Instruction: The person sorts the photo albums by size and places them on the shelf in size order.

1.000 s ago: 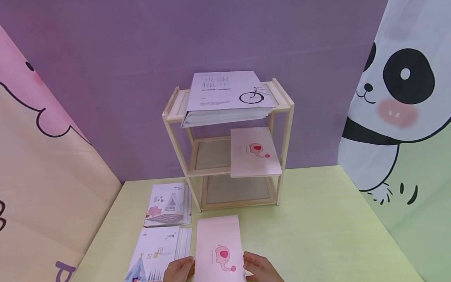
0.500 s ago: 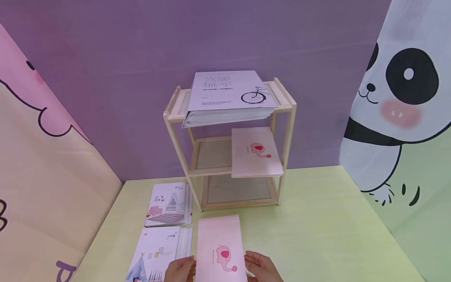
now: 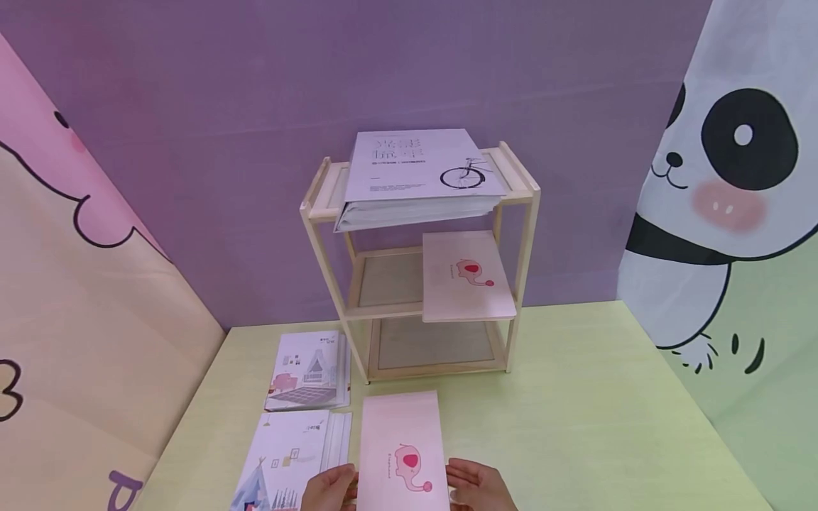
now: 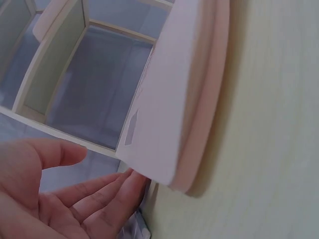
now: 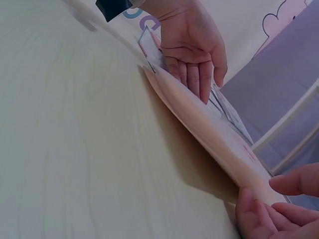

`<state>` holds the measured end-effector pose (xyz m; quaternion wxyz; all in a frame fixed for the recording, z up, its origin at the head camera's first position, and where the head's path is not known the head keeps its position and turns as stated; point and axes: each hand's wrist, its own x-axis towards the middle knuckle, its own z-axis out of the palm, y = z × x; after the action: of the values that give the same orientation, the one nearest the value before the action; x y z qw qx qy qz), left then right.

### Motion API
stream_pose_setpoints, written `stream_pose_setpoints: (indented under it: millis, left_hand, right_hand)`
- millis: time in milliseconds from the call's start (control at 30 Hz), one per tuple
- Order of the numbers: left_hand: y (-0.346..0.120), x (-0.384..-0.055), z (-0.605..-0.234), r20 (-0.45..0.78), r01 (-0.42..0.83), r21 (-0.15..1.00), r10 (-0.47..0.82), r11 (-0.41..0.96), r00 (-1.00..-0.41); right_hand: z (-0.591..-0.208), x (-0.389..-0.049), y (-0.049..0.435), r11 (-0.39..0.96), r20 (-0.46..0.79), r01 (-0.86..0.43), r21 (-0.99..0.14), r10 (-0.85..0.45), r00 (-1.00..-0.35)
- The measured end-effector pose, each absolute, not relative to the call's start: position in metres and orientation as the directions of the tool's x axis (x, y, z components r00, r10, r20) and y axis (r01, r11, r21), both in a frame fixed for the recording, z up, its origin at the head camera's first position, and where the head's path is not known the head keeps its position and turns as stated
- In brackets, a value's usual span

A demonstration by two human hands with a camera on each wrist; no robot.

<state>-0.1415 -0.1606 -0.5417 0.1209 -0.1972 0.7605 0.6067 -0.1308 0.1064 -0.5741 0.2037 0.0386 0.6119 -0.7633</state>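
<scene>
In the head view a pink notebook with an elephant drawing [image 3: 401, 440] lies on the table between both hands. Its near edge shows two layers in the left wrist view; whether it is one notebook or two I cannot tell. The left hand [image 3: 329, 487] touches the notebook's left side with its fingertips, fingers nearly straight and thumb held away. At the right side sits the right hand [image 3: 481, 485], its fingertips against the edge and its thumb apart above the cover. A shadow runs beneath the notebook [image 5: 199, 122] in the right wrist view.
A wooden shelf rack [image 3: 383, 310] stands behind. On its top lies a thick white bicycle book [image 3: 409, 163], and on its middle tier another pink elephant notebook [image 3: 463, 284] overhangs the front. Two stacks of white books, a far stack [image 3: 303, 369] and a near stack [image 3: 284, 454], lie left.
The view has shifted slightly, so everything sits a little further right. Both hands stay at the notebook's sides, with only small finger movement on the right.
</scene>
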Motion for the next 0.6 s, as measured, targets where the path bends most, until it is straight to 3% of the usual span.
stream_pose_setpoints:
  millis: [267, 600]
  left_hand:
    - [-0.1638, -0.1411, -0.5495, -0.432, -0.441, 0.886, -0.091, 0.14, -0.897]
    - [-0.1628, -0.1426, -0.5452, -0.445, -0.448, 0.889, -0.051, 0.091, -0.894]
  right_hand:
    - [-0.5725, -0.1282, 0.1112, -0.249, -0.307, 0.367, -0.896, -0.249, -0.919]
    - [-0.5667, -0.129, 0.1134, -0.218, -0.342, 0.385, -0.897, -0.208, -0.916]
